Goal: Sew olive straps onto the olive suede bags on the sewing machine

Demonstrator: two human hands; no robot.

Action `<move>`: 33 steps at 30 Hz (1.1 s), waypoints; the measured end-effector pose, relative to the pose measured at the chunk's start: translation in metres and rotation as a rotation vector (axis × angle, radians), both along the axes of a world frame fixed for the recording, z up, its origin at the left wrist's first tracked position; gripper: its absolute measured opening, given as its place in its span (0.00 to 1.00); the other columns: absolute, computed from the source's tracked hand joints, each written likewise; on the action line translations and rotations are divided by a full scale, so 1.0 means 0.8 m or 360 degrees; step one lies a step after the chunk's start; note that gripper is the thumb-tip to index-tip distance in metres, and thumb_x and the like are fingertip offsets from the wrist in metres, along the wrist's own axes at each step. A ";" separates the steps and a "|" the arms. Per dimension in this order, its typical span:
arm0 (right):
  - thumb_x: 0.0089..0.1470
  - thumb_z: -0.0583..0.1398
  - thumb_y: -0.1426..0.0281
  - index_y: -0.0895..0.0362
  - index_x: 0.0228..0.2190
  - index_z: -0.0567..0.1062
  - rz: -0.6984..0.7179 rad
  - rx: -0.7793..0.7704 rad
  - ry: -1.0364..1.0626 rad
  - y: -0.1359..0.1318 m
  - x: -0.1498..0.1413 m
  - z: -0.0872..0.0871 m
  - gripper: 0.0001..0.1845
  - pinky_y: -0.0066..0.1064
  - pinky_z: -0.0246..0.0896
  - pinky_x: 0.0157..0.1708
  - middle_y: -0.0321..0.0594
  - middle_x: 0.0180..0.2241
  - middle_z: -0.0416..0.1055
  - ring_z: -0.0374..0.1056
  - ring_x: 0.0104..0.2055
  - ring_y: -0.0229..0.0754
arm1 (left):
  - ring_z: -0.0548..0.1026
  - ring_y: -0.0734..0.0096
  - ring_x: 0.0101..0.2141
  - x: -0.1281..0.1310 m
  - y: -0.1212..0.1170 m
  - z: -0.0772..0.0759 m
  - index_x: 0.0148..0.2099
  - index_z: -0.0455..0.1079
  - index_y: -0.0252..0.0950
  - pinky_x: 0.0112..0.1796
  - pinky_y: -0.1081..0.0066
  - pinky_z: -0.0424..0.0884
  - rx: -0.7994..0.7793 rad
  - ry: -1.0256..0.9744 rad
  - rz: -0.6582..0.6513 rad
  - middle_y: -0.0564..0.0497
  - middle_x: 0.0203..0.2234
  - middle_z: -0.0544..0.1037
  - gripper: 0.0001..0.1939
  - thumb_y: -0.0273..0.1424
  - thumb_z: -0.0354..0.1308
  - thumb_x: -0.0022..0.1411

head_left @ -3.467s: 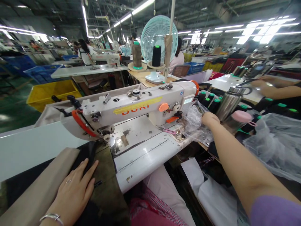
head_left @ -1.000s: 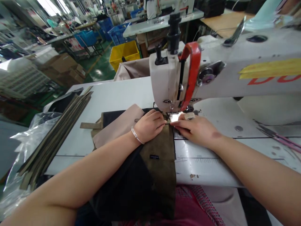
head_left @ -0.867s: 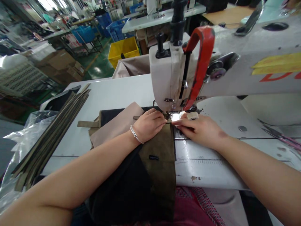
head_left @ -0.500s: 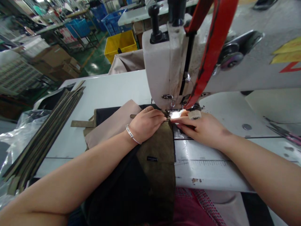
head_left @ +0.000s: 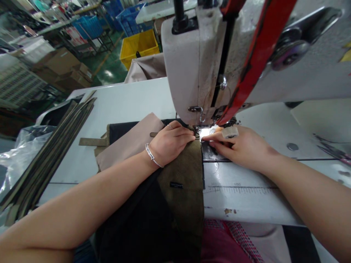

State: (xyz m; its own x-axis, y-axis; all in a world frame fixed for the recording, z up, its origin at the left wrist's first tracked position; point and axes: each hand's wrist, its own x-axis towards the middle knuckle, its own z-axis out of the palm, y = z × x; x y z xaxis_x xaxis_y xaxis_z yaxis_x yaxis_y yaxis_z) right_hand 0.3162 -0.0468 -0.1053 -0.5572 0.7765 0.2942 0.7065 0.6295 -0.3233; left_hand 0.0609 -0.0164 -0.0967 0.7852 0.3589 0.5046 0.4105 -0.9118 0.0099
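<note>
The olive cloth (head_left: 182, 160) lies in the middle of the frame, its long axis running up and down, from the lit spot under the sewing machine (head_left: 182, 69) head toward the bottom edge. A small dark label (head_left: 176, 185) sits on it, and dark fabric (head_left: 137, 219) spreads out from its left side.

The left hand (head_left: 171, 143) is the nearer one: it rests on the cloth's upper left, fingers bunched and reaching right, toward the top end. Whether they pinch the cloth or only press it cannot be told. The right hand (head_left: 241, 148) comes in from the right, its leading fingertip at the cloth's upper right edge; I cannot tell if it touches or grips anything. The two hands are apart, fingertips facing across a narrow gap, with the cloth below and left of the right one.

Left of the left hand lies a pinkish-beige piece (head_left: 131, 140), slanting. Farther out on the desk (head_left: 123, 95), a bundle of strips (head_left: 55, 146) slants at the left, and scissors (head_left: 333, 149) lie at the right edge.
</note>
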 end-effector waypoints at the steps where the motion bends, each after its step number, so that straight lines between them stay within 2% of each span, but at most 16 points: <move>1: 0.61 0.55 0.66 0.51 0.42 0.78 0.0006 0.0000 -0.0001 0.000 0.000 0.000 0.12 0.35 0.64 0.41 0.39 0.41 0.75 0.70 0.43 0.43 | 0.77 0.74 0.42 0.000 0.000 0.000 0.46 0.72 0.36 0.46 0.69 0.71 0.0005 -0.0002 -0.0002 0.51 0.41 0.81 0.09 0.23 0.52 0.66; 6: 0.61 0.55 0.67 0.50 0.46 0.76 0.0050 0.0009 -0.0054 -0.004 -0.007 -0.002 0.14 0.36 0.64 0.41 0.40 0.42 0.73 0.70 0.44 0.45 | 0.77 0.73 0.42 0.002 0.000 0.001 0.45 0.72 0.35 0.46 0.69 0.71 0.0018 0.0003 0.0002 0.51 0.40 0.81 0.09 0.22 0.53 0.66; 13: 0.61 0.54 0.68 0.49 0.50 0.74 0.0009 -0.0024 -0.0093 -0.010 -0.011 0.002 0.18 0.34 0.62 0.36 0.41 0.39 0.72 0.69 0.39 0.44 | 0.77 0.73 0.42 0.000 0.004 -0.002 0.45 0.72 0.35 0.47 0.69 0.70 -0.0023 -0.0012 -0.0025 0.52 0.40 0.81 0.10 0.22 0.52 0.66; 20: 0.61 0.53 0.70 0.50 0.52 0.73 0.0044 -0.0045 -0.0070 -0.013 -0.015 0.009 0.19 0.34 0.62 0.38 0.43 0.41 0.71 0.68 0.41 0.44 | 0.77 0.72 0.43 0.001 0.004 -0.002 0.45 0.73 0.35 0.49 0.68 0.68 -0.0142 -0.0025 -0.0026 0.51 0.40 0.81 0.11 0.23 0.50 0.67; 26: 0.60 0.54 0.69 0.51 0.51 0.74 0.0010 0.0035 -0.0085 -0.014 -0.015 0.006 0.18 0.33 0.62 0.36 0.42 0.42 0.73 0.69 0.40 0.44 | 0.76 0.72 0.44 0.001 0.007 -0.005 0.44 0.74 0.37 0.50 0.66 0.67 -0.0244 -0.0017 0.0033 0.52 0.41 0.80 0.12 0.25 0.48 0.67; 33: 0.61 0.53 0.69 0.51 0.51 0.73 0.0010 -0.0037 -0.0148 -0.010 -0.017 0.010 0.18 0.33 0.61 0.36 0.44 0.41 0.73 0.69 0.40 0.44 | 0.76 0.71 0.42 0.004 0.014 -0.005 0.43 0.74 0.35 0.48 0.67 0.67 -0.0181 0.0006 0.0099 0.51 0.39 0.80 0.12 0.23 0.50 0.65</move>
